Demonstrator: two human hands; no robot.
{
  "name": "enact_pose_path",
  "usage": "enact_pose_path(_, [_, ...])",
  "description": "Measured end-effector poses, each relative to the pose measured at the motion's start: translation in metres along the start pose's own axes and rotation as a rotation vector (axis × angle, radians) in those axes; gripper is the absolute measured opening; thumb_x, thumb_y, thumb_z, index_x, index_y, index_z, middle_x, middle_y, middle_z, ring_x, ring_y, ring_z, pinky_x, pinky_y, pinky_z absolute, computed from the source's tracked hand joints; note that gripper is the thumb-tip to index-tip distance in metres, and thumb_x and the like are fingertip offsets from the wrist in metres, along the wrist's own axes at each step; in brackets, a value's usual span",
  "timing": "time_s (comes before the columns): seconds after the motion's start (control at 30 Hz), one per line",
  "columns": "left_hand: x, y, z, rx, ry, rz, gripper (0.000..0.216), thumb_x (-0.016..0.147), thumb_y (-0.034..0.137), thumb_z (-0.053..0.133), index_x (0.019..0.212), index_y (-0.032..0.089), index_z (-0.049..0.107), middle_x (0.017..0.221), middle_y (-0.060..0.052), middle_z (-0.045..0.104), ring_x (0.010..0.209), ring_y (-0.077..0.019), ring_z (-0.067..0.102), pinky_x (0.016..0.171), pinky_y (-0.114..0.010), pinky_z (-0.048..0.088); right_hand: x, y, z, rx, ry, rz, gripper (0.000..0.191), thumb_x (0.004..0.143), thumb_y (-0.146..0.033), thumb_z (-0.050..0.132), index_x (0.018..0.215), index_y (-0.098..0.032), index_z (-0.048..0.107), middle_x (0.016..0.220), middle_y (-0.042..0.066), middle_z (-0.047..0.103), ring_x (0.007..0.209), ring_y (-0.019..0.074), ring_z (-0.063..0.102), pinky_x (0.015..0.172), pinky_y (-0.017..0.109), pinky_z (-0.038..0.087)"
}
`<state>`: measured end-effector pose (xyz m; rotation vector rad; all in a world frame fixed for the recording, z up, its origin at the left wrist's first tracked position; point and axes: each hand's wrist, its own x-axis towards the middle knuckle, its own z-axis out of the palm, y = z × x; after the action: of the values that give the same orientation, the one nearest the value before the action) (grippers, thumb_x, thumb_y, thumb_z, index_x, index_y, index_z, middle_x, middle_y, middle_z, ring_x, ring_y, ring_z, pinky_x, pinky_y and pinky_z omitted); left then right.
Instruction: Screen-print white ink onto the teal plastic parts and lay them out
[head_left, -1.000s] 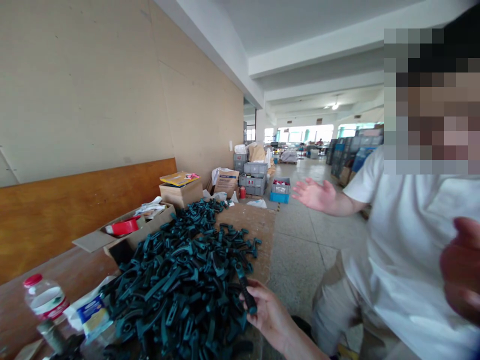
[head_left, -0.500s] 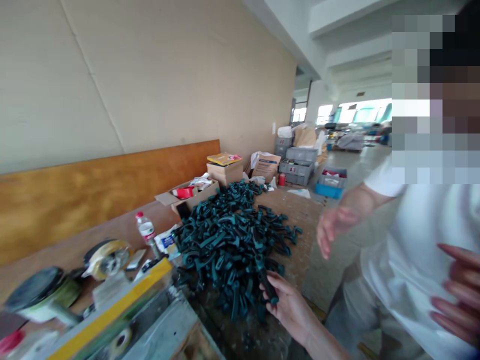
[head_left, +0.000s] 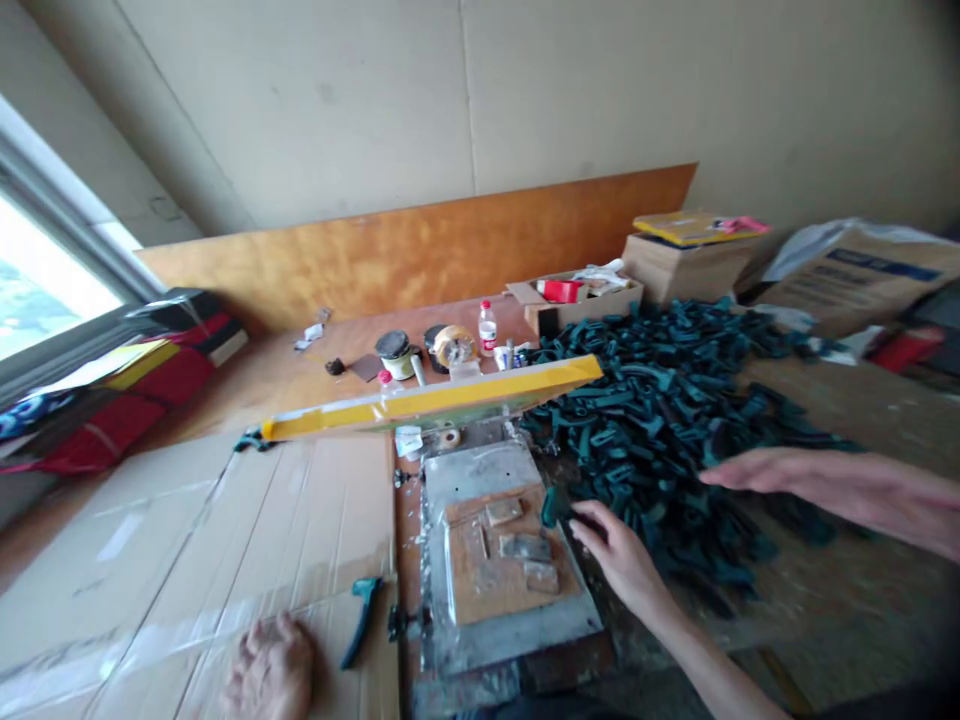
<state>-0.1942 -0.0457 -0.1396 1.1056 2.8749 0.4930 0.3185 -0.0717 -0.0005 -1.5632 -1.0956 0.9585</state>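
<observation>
A dark teal part (head_left: 555,507) is sitting in the grip of the right hand (head_left: 613,552), at the two o'clock edge of the grey metal plate (head_left: 480,470); whether they are touching, I cannot tell. The fingers are holding it narrowly. The forearm (head_left: 694,645) is slanting in from between four and five o'clock of the view, and the hand is pointing toward ten. A wooden board (head_left: 465,590) is lying on the plate, carrying small blocks (head_left: 525,547). From the plate at two o'clock, a big pile of teal parts (head_left: 637,420) is spreading on the surface (head_left: 832,395). Between eight and nine, one handle-shaped part (head_left: 365,620) is lying on a cardboard sheet (head_left: 322,510). Farther that way, the left hand (head_left: 270,665) is resting on the cardboard or hanging low over it, fingers slightly bent toward twelve; its palm is facing away, so I cannot tell how wide its grip is. At three, a co-worker's hand (head_left: 825,490) is extending flat over the pile, pointing to nine.
</observation>
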Motion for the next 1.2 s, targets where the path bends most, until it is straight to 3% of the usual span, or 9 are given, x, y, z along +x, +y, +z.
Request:
enact_pose_path(0.2, [-0.009,0.015,-0.014,-0.196,0.033,-0.136,0.066,0.086,0.054,0.028,0.132,0.011,0.048,0.141,-0.023,0.047,0.134,-0.0386,0.04,0.108,-0.054,0.027,0.023,0.012,0.076,-0.641,-0.367,-0.473,0.02,0.09,-0.019,0.046,0.096,-0.024,0.065,0.1,0.006,0.066,0.096,0.0221,0.058,0.085,0.034,0.042])
enact_pose_path(0.43, [-0.006,0.05,-0.066,-0.409,0.073,-0.177,0.059,0.089,0.044,0.031,0.128,0.004,0.051,0.131,-0.027,0.053,0.13,-0.0397,0.042,0.106,-0.054,0.03,0.034,0.007,0.079,-0.952,-0.446,-0.684,0.027,0.09,-0.011,0.042,0.09,-0.021,0.068,0.092,0.008,0.063,0.094,0.0231,0.054,0.08,0.034,0.041])
enact_pose_path(0.57, [0.003,0.121,-0.112,-0.599,0.088,-0.002,0.054,0.093,0.048,0.029,0.13,0.015,0.051,0.113,-0.013,0.063,0.111,-0.0231,0.058,0.098,-0.037,0.044,0.038,0.006,0.087,-0.827,-0.54,-0.69,0.038,0.092,-0.024,0.049,0.129,-0.026,0.057,0.129,0.008,0.058,0.121,0.0251,0.048,0.101,0.04,0.034])
enact_pose_path(0.67, [-0.011,0.197,-0.168,-1.122,-0.09,0.266,0.063,0.092,0.062,0.029,0.133,0.018,0.048,0.068,0.001,0.058,0.061,-0.0127,0.057,0.067,-0.026,0.053,0.033,0.01,0.095,-0.711,-0.729,-0.688,0.062,0.086,-0.035,0.062,0.144,-0.026,0.041,0.151,0.007,0.037,0.139,0.028,0.029,0.115,0.05,0.013])
enact_pose_path(0.77, [-0.036,0.257,-0.218,-1.386,-0.409,0.418,0.064,0.085,0.071,0.037,0.098,0.014,0.065,0.05,0.005,0.047,0.043,-0.0093,0.042,0.05,-0.023,0.047,0.025,0.014,0.088,-0.61,-0.876,-0.649,0.059,0.084,-0.042,0.064,0.138,-0.025,0.049,0.148,0.009,0.04,0.139,0.0292,0.03,0.115,0.055,0.004])
enact_pose_path(0.83, [-0.05,0.274,-0.237,-1.402,-0.493,0.42,0.064,0.082,0.073,0.039,0.073,0.014,0.063,0.048,0.002,0.048,0.042,-0.0088,0.041,0.046,-0.022,0.044,0.025,0.011,0.071,-0.553,-0.948,-0.662,0.045,0.085,-0.043,0.062,0.127,-0.028,0.06,0.138,0.006,0.052,0.137,0.0285,0.036,0.115,0.055,0.003])
enact_pose_path(0.9, [-0.06,0.27,-0.243,-1.383,-0.506,0.377,0.064,0.082,0.073,0.04,0.065,0.014,0.061,0.048,0.0,0.051,0.044,-0.0094,0.045,0.045,-0.021,0.044,0.035,0.004,0.046,-0.53,-0.896,-0.662,0.032,0.087,-0.042,0.059,0.115,-0.03,0.068,0.128,0.004,0.062,0.134,0.0278,0.04,0.115,0.054,0.008])
enact_pose_path(1.1, [-0.09,0.183,-0.206,-1.163,-0.838,0.248,0.06,0.077,0.064,0.058,0.101,0.012,0.072,0.075,-0.006,0.069,0.06,-0.0145,0.059,0.052,-0.022,0.043,0.099,-0.039,-0.009,-0.523,-0.209,-0.346,0.036,0.087,-0.041,0.05,0.105,-0.017,0.071,0.102,0.011,0.071,0.094,0.0291,0.065,0.085,0.042,0.049])
enact_pose_path(1.2, [-0.108,0.144,-0.161,-0.998,-0.926,0.23,0.067,0.071,0.059,0.067,0.121,0.014,0.064,0.078,-0.004,0.069,0.065,-0.0154,0.06,0.056,-0.023,0.044,0.109,-0.066,0.013,-0.549,-0.166,-0.598,0.045,0.084,-0.04,0.058,0.124,-0.021,0.059,0.124,0.01,0.061,0.105,0.027,0.061,0.089,0.04,0.05])
